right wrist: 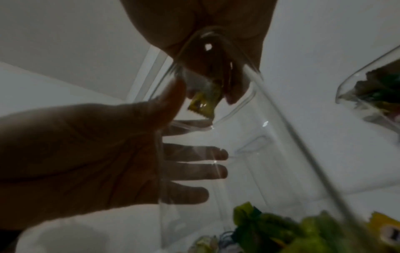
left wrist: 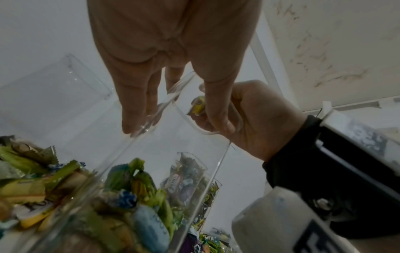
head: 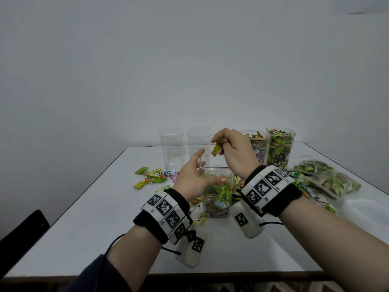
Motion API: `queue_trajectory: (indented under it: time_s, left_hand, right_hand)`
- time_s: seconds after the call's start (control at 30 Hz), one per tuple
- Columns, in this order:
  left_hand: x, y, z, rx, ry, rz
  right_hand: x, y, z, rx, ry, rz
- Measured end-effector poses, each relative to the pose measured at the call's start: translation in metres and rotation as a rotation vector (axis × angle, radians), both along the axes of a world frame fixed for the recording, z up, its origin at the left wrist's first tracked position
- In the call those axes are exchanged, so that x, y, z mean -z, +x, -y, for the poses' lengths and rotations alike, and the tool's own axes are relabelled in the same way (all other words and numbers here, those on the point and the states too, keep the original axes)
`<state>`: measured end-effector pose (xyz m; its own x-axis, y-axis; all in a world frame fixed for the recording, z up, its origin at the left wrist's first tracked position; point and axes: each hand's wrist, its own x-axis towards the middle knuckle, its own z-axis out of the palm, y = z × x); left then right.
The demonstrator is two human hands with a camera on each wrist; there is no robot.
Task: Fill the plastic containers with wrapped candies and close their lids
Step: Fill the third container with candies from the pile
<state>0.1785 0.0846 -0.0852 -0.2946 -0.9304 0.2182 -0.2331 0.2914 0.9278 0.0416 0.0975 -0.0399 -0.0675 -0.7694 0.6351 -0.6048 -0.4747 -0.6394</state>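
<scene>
A clear plastic container [head: 217,193], partly filled with green and yellow wrapped candies, stands on the white table [head: 94,224] between my hands. My left hand [head: 207,166] is open beside the container's left wall, fingers straight and thumb along the near side. Above the container's mouth, my right hand [head: 220,142] pinches a yellow wrapped candy [head: 216,150]. The left wrist view shows my left fingers [left wrist: 134,111] at the rim [left wrist: 201,132] and the candy [left wrist: 198,107] held by the right hand [left wrist: 259,123]. In the right wrist view the candy [right wrist: 203,104] hangs over the rim, with the left palm [right wrist: 86,154] spread behind the wall.
Two empty clear containers [head: 171,148] [head: 199,144] stand at the back left. Two candy-filled containers [head: 256,147] [head: 280,149] stand at the back right. Loose candies [head: 150,175] lie on the left and candy bags [head: 328,180] on the right. A black chair back [head: 21,234] is beside the table's left edge.
</scene>
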Motion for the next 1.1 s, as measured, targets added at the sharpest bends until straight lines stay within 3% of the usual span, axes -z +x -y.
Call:
queue_trajectory:
  time_s: [0.1, 0.27, 0.5, 0.67, 0.8, 0.93, 1.1]
  left_hand:
    - [-0.001, 0.000, -0.001, 0.005, 0.003, -0.011]
    - [0.003, -0.001, 0.000, 0.029, -0.014, -0.049]
    - [0.011, 0.000, 0.002, 0.005, 0.063, -0.013]
    - [0.002, 0.026, 0.006, 0.048, 0.034, 0.244]
    - [-0.005, 0.060, 0.004, 0.135, -0.053, 0.519]
    - [0.002, 0.085, -0.006, 0.172, -0.138, 0.824]
    - [0.022, 0.096, -0.017, 0.398, -0.096, 1.193]
  right_hand:
    - [0.003, 0.002, -0.001, -0.030, 0.093, -0.141]
    - [0.006, 0.004, -0.007, -0.131, 0.176, -0.156]
    - [0.005, -0.019, -0.012, -0.013, 0.060, 0.004]
    - [0.005, -0.051, -0.035, 0.063, 0.073, 0.077]
    - [0.018, -0.077, -0.059, 0.083, 0.207, -0.130]
    - [0.038, -0.092, -0.079, 0.066, 0.423, -0.474]
    - [0.064, -0.098, -0.089, -0.082, 0.765, -0.937]
